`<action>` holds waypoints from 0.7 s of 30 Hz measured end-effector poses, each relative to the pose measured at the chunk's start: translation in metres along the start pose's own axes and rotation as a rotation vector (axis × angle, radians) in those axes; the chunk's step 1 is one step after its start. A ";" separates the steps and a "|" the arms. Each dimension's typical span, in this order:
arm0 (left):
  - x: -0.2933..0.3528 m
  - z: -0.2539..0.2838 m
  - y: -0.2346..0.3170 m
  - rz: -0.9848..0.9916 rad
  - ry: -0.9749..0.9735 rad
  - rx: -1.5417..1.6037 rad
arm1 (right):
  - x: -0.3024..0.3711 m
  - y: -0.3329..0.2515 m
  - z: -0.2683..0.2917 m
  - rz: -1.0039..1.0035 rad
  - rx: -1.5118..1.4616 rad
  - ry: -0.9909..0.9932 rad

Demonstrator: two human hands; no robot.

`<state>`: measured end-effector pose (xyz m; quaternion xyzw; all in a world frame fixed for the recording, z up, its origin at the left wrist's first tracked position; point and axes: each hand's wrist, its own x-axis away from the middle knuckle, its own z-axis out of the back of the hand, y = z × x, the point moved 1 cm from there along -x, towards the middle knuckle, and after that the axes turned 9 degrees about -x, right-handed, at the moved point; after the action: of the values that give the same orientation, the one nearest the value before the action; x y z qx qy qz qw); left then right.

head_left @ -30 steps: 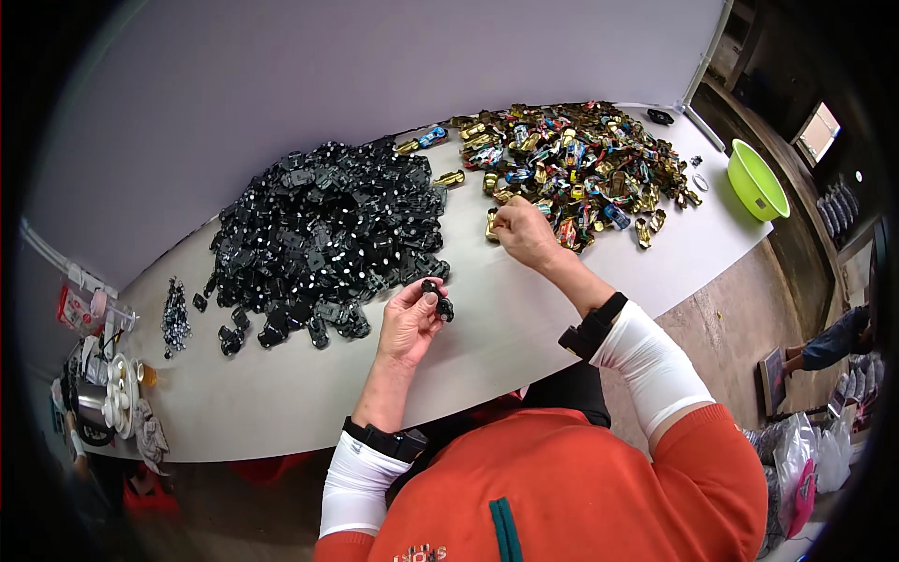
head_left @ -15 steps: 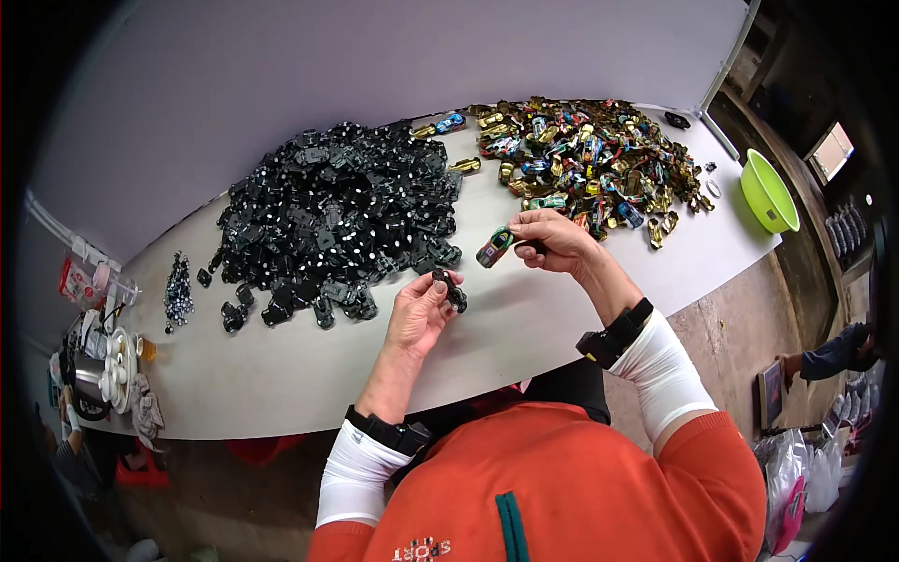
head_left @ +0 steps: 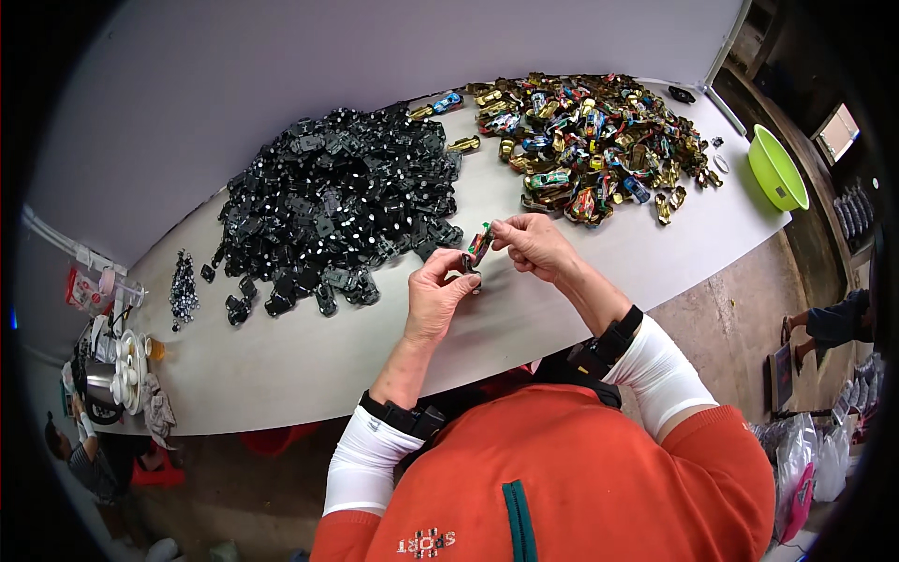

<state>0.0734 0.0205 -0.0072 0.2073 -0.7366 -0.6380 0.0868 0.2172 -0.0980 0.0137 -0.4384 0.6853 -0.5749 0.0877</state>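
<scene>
Green-and-red toy car shell (head_left: 480,245): near the centre of the frame, small and glossy, tipped steeply on end, with darker patches among its bright colours; finer markings are too small to tell.
Black toy car chassis (head_left: 473,270): at the shell's lower end, dark and mostly covered by fingers; whether the two parts touch cannot be told.
Left hand (head_left: 436,298): centre of the frame, thumb and forefinger narrowed on the chassis.
Right hand (head_left: 537,245): right of centre, thumb and fingertips pinched on the shell's upper end.
Chassis heap (head_left: 337,197): upper left of centre, black pieces dotted with white.
Shell heap (head_left: 595,140): upper right of centre, shiny gold mixed with red, blue and green.
Gold car shell (head_left: 464,144): top centre, lying between the heaps.
Worktable (head_left: 524,323): pale, spanning the middle of the frame.
Lime-green basin (head_left: 778,169): upper right, at the table's end.
</scene>
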 end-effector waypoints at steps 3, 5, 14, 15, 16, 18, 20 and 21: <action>0.000 -0.004 0.001 -0.055 -0.018 -0.092 | 0.005 0.001 -0.015 0.175 0.058 -0.033; 0.001 0.000 -0.005 0.057 -0.067 0.114 | 0.007 0.001 -0.018 0.183 0.006 -0.035; -0.006 0.008 -0.017 0.285 -0.101 0.540 | -0.011 0.003 -0.014 0.238 0.311 0.069; -0.006 0.008 -0.016 0.303 -0.084 0.543 | -0.011 0.003 -0.015 0.220 0.302 0.067; -0.007 0.009 -0.018 0.302 -0.071 0.536 | -0.011 0.003 -0.017 0.201 0.293 0.065; -0.006 0.008 -0.017 0.308 -0.069 0.547 | -0.011 0.005 -0.015 0.152 0.200 0.045; -0.007 0.006 -0.016 0.314 -0.075 0.551 | -0.013 0.010 -0.008 0.091 0.034 0.009; -0.007 0.006 -0.016 0.316 -0.077 0.549 | -0.012 0.011 -0.007 0.071 -0.038 -0.012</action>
<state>0.0802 0.0275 -0.0229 0.0816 -0.9070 -0.4013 0.0978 0.2141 -0.0854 0.0020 -0.4188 0.7106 -0.5558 0.1038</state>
